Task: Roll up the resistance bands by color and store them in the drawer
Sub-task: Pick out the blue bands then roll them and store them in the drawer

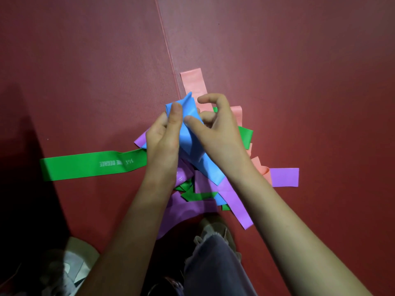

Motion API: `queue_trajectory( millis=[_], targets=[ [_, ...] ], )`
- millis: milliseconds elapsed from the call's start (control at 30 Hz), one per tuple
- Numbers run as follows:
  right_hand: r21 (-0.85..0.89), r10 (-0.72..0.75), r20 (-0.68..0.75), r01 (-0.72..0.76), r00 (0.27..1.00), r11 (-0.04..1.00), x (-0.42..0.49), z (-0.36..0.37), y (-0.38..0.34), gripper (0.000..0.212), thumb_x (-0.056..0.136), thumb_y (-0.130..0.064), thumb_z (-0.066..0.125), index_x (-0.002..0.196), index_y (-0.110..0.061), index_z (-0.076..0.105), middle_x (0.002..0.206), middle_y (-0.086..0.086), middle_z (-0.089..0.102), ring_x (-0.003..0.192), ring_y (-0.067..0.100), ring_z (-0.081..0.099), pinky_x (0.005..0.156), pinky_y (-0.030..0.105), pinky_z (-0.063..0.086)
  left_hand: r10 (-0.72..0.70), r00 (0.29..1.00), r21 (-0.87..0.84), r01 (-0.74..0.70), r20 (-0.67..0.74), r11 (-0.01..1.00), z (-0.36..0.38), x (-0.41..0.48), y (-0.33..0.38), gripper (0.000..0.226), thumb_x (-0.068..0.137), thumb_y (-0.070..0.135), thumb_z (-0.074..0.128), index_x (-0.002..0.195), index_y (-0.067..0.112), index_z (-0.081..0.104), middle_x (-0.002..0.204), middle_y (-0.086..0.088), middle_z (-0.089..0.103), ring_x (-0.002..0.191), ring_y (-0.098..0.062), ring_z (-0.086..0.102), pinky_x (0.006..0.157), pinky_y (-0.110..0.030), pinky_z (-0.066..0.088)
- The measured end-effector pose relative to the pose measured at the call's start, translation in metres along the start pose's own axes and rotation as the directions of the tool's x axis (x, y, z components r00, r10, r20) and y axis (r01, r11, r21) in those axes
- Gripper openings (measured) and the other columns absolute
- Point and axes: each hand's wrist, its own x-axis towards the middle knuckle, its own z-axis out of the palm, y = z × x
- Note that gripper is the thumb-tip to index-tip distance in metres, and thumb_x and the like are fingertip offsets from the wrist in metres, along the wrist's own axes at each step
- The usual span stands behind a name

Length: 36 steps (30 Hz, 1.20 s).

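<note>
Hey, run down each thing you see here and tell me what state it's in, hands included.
blue band, raised in both hands, bunched at its top end, not rolled yet.
left hand, grips the blue band's top end.
right hand, pinches the blue band beside it.
green band, lying flat and unrolled on the mat.
purple bands, loose and tangled, unrolled.
pink bands, loose and tangled, unrolled.

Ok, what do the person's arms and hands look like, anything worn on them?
The left forearm and right forearm are bare, with no sleeves in view. The left hand and right hand show no gloves, rings, watch or bracelet.
</note>
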Motion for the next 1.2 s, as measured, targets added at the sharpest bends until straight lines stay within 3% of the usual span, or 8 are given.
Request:
queue_trajectory(
  millis=[267,400,667,733,800,900,1067,1200],
  targets=[
    [0.027,-0.046,0.04,0.045,0.998,0.999,0.004,-0.002,-0.001,0.033,0.08,-0.009,0.063,0.08,-0.028,0.036,0.045,-0.01,0.044,0.041,0.003,0.036,0.05,0.018,0.029,0.025,0.999,-0.074,-0.028,-0.034,0.997,-0.007,0.011,-0.004,0.013,0.09,0.014,0.048,0.084,0.011,0.059,0.07,0.005,0.07,0.066,-0.009,0.065,0.064,-0.021,0.054],
    [0.057,-0.061,0.223,0.049,0.973,0.997,0.01,-0.017,0.004,0.016,0.082,-0.016,0.06,0.078,-0.025,0.047,0.044,-0.012,0.046,0.045,-0.001,0.037,0.051,0.016,0.033,0.07,0.997,-0.1,-0.074,-0.042,0.992,-0.007,0.011,0.003,0.015,0.086,0.017,0.047,0.087,0.007,0.059,0.069,0.006,0.07,0.065,-0.009,0.065,0.065,-0.021,0.054],
    [-0.248,0.112,0.478,0.011,0.871,0.969,0.027,-0.041,0.021,0.008,0.076,-0.027,0.066,0.073,-0.02,0.065,0.087,0.019,0.064,0.079,0.03,0.056,0.084,0.062,0.043,0.071,0.994,-0.134,-0.081,-0.077,0.988,-0.004,0.008,0.009,0.021,0.094,0.012,0.039,0.085,0.012,0.058,0.065,0.009,0.07,0.063,-0.002,0.065,0.06,-0.017,0.051],
    [-0.23,0.061,0.469,0.055,0.881,0.972,0.028,-0.045,0.023,0.015,0.079,-0.022,0.063,0.077,-0.007,0.064,0.102,0.025,0.063,0.096,0.036,0.059,0.095,0.05,0.042,0.07,0.993,-0.147,-0.083,-0.094,0.986,-0.006,0.008,0.011,0.022,0.094,0.012,0.038,0.087,0.012,0.059,0.066,0.009,0.07,0.065,-0.002,0.064,0.062,-0.017,0.051],
    [-0.248,-0.038,0.436,0.161,0.899,0.955,0.026,-0.047,0.02,0.016,0.08,-0.016,0.062,0.078,0.0,0.063,0.107,0.017,0.064,0.11,0.014,0.054,0.098,0.018,0.037,0.061,0.989,-0.183,-0.085,-0.132,0.979,-0.008,0.008,0.014,0.023,0.095,0.012,0.037,0.089,0.014,0.059,0.067,0.01,0.07,0.066,-0.001,0.064,0.064,-0.016,0.05],
    [-0.327,-0.313,0.364,0.435,0.877,0.839,0.019,-0.044,0.014,0.021,0.075,-0.021,0.068,0.069,-0.001,0.064,0.086,0.005,0.061,0.092,0.005,0.054,0.081,0.002,0.033,0.057,0.982,-0.23,-0.099,-0.183,0.968,-0.009,0.009,0.017,0.025,0.096,0.013,0.034,0.09,0.015,0.059,0.072,0.009,0.069,0.068,-0.002,0.063,0.067,-0.016,0.05],
    [-0.414,-0.672,0.223,0.693,0.706,0.59,0.01,-0.04,0.014,0.021,0.081,-0.02,0.058,0.07,-0.002,0.059,0.058,0.014,0.057,0.061,0.016,0.041,0.058,0.024,0.033,0.035,0.982,-0.242,-0.081,-0.187,0.967,-0.006,0.01,0.018,0.023,0.097,0.016,0.033,0.093,0.017,0.056,0.091,-0.004,0.062,0.091,-0.021,0.056,0.081,-0.031,0.047],
    [-0.572,-0.802,0.308,0.773,0.513,0.275,0.005,-0.042,0.013,0.023,0.094,-0.027,0.041,0.091,-0.013,0.059,0.057,0.009,0.06,0.053,0.021,0.048,0.046,0.031,0.036,0.0,0.983,-0.295,-0.054,-0.181,0.954,-0.001,0.008,0.021,0.023,0.097,0.017,0.032,0.102,0.012,0.054,0.104,-0.011,0.057,0.103,-0.027,0.051,0.096,-0.042,0.042]
  ],
)
